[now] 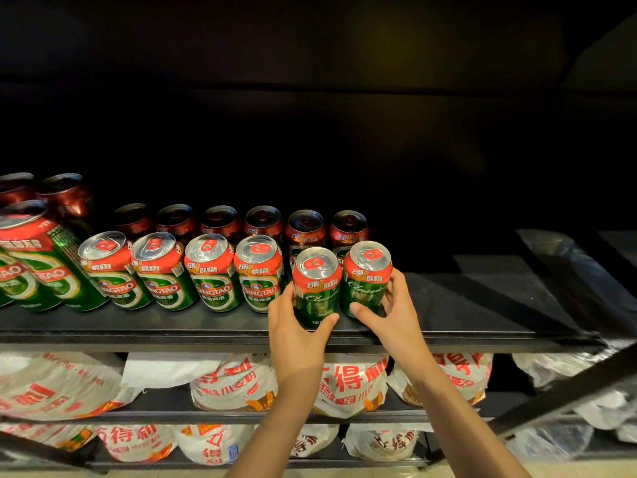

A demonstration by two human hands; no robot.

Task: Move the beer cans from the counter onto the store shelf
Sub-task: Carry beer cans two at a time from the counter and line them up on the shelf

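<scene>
We have both hands on the shelf (448, 305) at once, one can apiece. The left hand (296, 334) grips the left can (316, 286): thumb curled across the lower front, the other fingers wrapped behind on the left side and mostly hidden. The right hand (393, 317) grips the right can (367, 277) in mirror fashion, thumb low on the front, fingers (396, 282) curled round its right flank.

Both cans stand upright, long axis vertical, lids up, just beside each other (touching or a hair apart; we cannot tell). They sit at the right end of the front row of cans (179, 270), the left can just beside the last can already placed. We cannot tell if their bases rest fully on the shelf, since the hands cover the lower rims. A back row (262, 222) stands behind, with bare shelf running off to the right.

Key relation: each can lies directly ahead of and above its own palm, so we judge a straight forward push would seat the pair, the left can then closing toward its neighbour. The risk is clipping that neighbour.

Bagged goods (348, 384) fill the lower shelves. The table is out of view.
</scene>
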